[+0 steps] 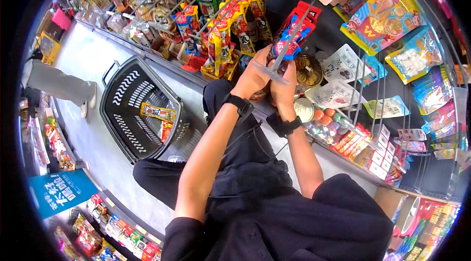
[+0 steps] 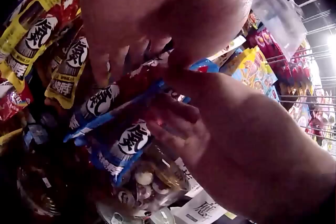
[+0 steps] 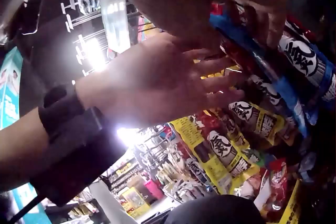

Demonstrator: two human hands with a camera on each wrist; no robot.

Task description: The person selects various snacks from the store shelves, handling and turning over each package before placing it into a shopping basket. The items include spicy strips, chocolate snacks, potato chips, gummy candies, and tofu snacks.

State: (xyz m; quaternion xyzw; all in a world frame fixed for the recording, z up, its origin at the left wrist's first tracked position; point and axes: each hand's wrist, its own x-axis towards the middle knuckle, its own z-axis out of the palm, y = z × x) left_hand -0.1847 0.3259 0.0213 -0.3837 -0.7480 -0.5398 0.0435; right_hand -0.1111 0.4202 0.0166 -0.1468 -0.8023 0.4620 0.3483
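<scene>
Both hands meet at blue-and-red snack packets (image 1: 289,47) on the rack. The left hand (image 1: 252,78) curls its fingers against the packets from one side; in the right wrist view the same left hand (image 3: 152,79) shows a dark wristband. On the other side, the right hand (image 1: 284,88) grips them, and its fingers lie along a blue packet edge in the right wrist view. Two blue packets (image 2: 126,142) hang below the fingers in the left wrist view. A clear plastic price holder (image 1: 271,72) crosses in front of the hands and partly hides the fingers.
A black basket (image 1: 115,136) with a yellow packet (image 1: 158,112) inside stands on the floor. Yellow packets (image 1: 221,40) hang beside the hands. Metal rack prongs jut outward. Round tubs (image 1: 304,109) stand near the right wrist. Another person's leg (image 1: 64,84) is at the left.
</scene>
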